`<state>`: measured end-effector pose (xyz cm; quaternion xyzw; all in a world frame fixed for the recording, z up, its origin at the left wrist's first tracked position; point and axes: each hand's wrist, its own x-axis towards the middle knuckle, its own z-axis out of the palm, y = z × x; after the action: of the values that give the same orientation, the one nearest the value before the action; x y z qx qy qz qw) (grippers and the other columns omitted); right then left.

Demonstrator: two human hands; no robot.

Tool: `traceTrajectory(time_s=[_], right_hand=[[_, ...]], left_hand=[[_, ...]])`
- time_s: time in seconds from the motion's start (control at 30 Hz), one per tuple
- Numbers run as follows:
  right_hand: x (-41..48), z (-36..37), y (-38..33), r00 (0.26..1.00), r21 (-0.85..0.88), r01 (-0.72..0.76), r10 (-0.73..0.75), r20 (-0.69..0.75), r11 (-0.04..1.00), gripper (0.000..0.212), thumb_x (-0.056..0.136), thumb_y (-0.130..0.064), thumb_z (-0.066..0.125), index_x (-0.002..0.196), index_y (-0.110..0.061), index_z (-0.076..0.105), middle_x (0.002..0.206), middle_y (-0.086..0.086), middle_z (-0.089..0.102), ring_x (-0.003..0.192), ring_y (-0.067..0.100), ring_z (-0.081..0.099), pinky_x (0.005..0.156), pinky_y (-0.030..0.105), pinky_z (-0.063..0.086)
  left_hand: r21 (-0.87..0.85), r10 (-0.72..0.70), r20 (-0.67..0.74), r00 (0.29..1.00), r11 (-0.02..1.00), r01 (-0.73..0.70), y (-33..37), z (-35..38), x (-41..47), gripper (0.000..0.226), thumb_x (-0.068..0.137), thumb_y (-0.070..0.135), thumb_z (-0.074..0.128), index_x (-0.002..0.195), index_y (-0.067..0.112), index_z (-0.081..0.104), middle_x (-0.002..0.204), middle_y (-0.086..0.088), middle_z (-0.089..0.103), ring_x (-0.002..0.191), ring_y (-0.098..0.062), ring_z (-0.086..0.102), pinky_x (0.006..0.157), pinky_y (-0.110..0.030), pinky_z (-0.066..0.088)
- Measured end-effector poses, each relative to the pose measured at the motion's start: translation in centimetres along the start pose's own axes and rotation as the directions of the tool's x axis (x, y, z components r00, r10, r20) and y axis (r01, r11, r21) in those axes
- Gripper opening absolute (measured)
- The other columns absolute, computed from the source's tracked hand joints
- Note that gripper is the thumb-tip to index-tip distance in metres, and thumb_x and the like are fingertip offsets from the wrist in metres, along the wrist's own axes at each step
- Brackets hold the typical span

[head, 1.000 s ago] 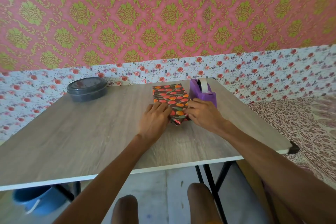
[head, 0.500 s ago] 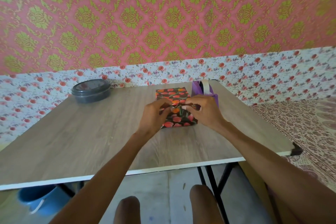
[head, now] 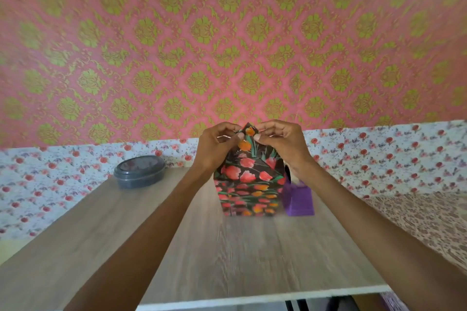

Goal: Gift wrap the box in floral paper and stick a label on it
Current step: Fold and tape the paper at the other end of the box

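Upended since, box (head: 249, 192) stands on wooden table (head: 252, 255) before pink wallpaper (head: 227, 45), left fingers (head: 236, 137) and right fingers (head: 259, 137) pinching its peak.

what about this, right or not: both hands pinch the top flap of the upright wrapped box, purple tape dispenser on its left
Wrong side: the head view shows the purple tape dispenser right of the wrapped box. Left hand and right hand do pinch its top flap.
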<state>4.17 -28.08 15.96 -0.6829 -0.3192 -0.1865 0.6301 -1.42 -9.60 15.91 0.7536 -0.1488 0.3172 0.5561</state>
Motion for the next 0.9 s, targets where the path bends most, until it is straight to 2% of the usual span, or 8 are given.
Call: traceTrajectory(time_s=[0.1, 0.2, 0.3, 0.37, 0.47, 0.57, 0.77, 0.9], right_hand=[[1.5, 0.1, -1.4, 0.999, 0.059, -0.044, 0.044, 0.010, 0.997, 0.020, 0.077, -0.007, 0.080, 0.091, -0.021, 0.075, 0.073, -0.006, 0.072, 0.078, 0.009, 0.070, 0.077, 0.022, 0.051], [2.2, 0.3, -2.4, 0.994, 0.079, -0.111, 0.109, 0.029, 0.991, 0.018, 0.078, -0.007, 0.080, 0.091, -0.019, 0.075, 0.076, -0.005, 0.072, 0.079, 0.005, 0.069, 0.075, 0.016, 0.048], [2.8, 0.2, -2.9, 0.981, 0.104, -0.194, 0.190, 0.047, 0.976, 0.017, 0.079, -0.004, 0.078, 0.091, -0.015, 0.077, 0.080, -0.001, 0.075, 0.083, 0.009, 0.071, 0.082, 0.025, 0.052], [3.1, 0.2, -3.0, 0.970, 0.119, -0.242, 0.237, 0.056, 0.963, 0.020, 0.077, -0.003, 0.077, 0.095, -0.012, 0.077, 0.087, 0.003, 0.077, 0.092, 0.017, 0.072, 0.088, 0.034, 0.054], [3.1, 0.2, -2.6, 0.960, 0.117, -0.278, 0.273, 0.057, 0.953, 0.018, 0.074, -0.003, 0.080, 0.090, -0.011, 0.078, 0.085, 0.003, 0.076, 0.093, 0.020, 0.071, 0.084, 0.032, 0.054], [3.0, 0.3, -2.2, 0.967, 0.048, -0.248, 0.244, 0.066, 0.968, 0.017, 0.073, -0.006, 0.082, 0.085, -0.016, 0.078, 0.084, 0.001, 0.076, 0.093, 0.017, 0.071, 0.084, 0.025, 0.051], [3.1, 0.5, -1.6, 0.979, -0.019, -0.194, 0.195, 0.057, 0.981, 0.016, 0.073, -0.004, 0.081, 0.086, -0.013, 0.078, 0.083, 0.004, 0.077, 0.087, 0.019, 0.072, 0.090, 0.030, 0.054], [2.8, 0.5, -1.5, 0.992, -0.054, -0.115, 0.117, 0.035, 0.992, 0.014, 0.076, -0.002, 0.079, 0.085, -0.012, 0.078, 0.081, 0.003, 0.076, 0.082, 0.018, 0.072, 0.079, 0.022, 0.054]], left_hand=[[-0.041, -0.046, -0.008, 0.999, 0.998, 0.045, 1.1, -0.5, 1.6, 0.017, 0.086, 0.016, 0.075, 0.102, 0.011, 0.073, 0.076, 0.003, 0.068, 0.075, -0.013, 0.067, 0.076, -0.028, 0.055], [-0.114, -0.159, 0.035, 0.987, 0.980, 0.162, 1.5, -1.1, 2.7, 0.016, 0.086, 0.009, 0.073, 0.102, 0.011, 0.072, 0.077, -0.006, 0.065, 0.071, -0.019, 0.062, 0.071, -0.027, 0.052], [-0.171, -0.236, 0.062, 0.970, 0.955, 0.243, 2.1, -1.4, 3.1, 0.018, 0.087, 0.003, 0.069, 0.104, 0.006, 0.071, 0.085, -0.015, 0.065, 0.071, -0.022, 0.063, 0.063, -0.021, 0.053], [-0.198, -0.261, 0.070, 0.963, 0.942, 0.270, 2.5, -1.5, 3.1, 0.019, 0.086, 0.004, 0.070, 0.106, 0.004, 0.071, 0.087, -0.013, 0.069, 0.067, -0.015, 0.069, 0.061, -0.019, 0.054], [-0.190, -0.298, 0.092, 0.950, 0.931, 0.310, 2.2, -1.8, 3.2, 0.020, 0.084, 0.006, 0.073, 0.104, 0.006, 0.072, 0.093, -0.015, 0.074, 0.078, -0.018, 0.072, 0.067, -0.022, 0.057], [-0.147, -0.337, 0.116, 0.934, 0.924, 0.352, 1.7, -2.3, 3.4, 0.021, 0.081, 0.005, 0.076, 0.102, 0.006, 0.074, 0.099, -0.017, 0.074, 0.088, -0.025, 0.071, 0.073, -0.025, 0.059], [-0.067, -0.280, 0.084, 0.956, 0.956, 0.286, 1.2, -2.5, 3.4, 0.020, 0.080, -0.003, 0.073, 0.094, 0.012, 0.077, 0.084, -0.014, 0.075, 0.079, -0.024, 0.069, 0.083, -0.038, 0.057], [-0.079, -0.238, 0.045, 0.970, 0.967, 0.241, 1.0, -2.1, 3.3, 0.018, 0.082, -0.002, 0.070, 0.094, 0.008, 0.077, 0.080, -0.013, 0.072, 0.077, -0.026, 0.063, 0.083, -0.038, 0.055]])
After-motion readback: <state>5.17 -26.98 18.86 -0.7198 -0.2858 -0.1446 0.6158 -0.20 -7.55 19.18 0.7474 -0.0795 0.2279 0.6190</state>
